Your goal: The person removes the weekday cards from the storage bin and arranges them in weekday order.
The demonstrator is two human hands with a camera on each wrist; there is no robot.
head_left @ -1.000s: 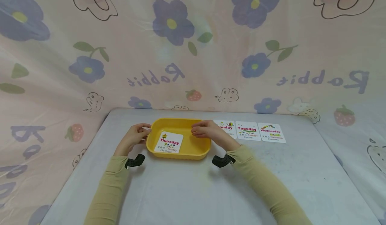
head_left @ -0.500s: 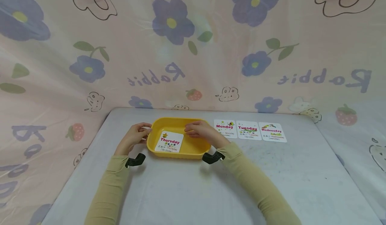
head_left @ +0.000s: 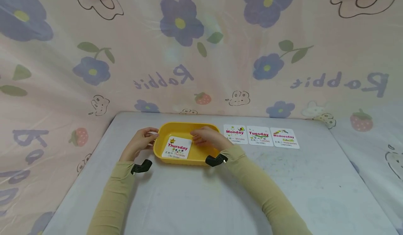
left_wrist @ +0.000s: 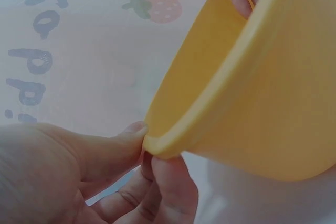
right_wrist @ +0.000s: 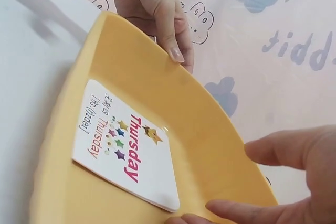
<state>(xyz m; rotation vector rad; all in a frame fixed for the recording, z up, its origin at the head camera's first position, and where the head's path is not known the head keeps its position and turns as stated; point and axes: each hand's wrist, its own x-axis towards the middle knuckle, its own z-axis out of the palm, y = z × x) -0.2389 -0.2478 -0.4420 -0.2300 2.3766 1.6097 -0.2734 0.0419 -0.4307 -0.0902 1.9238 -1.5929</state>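
A yellow plastic tray (head_left: pixel 185 161) stands near the far side of the table. Inside it, toward the left, lies a white square card printed "Thursday" (head_left: pixel 177 148). My left hand (head_left: pixel 140 142) pinches the tray's left rim between thumb and fingers, as the left wrist view shows at the rim (left_wrist: pixel 163 145). My right hand (head_left: pixel 210 137) reaches over the tray's right part and holds nothing. In the right wrist view its thumb is spread from the fingers (right_wrist: pixel 241 211), whose tips are close to the Thursday card's edge (right_wrist: pixel 126 145).
To the tray's right, the Monday card (head_left: pixel 235 134), Tuesday card (head_left: pixel 260 136) and Wednesday card (head_left: pixel 284 138) lie in a row. A printed curtain (head_left: pixel 201 63) hangs behind the table (head_left: pixel 189 200). Each wrist wears a black camera mount (head_left: pixel 141 166).
My right hand has moved left over the tray toward the Thursday card, uncovering the whole Monday card. The left hand has stayed at the rim, and the tray has not visibly moved.
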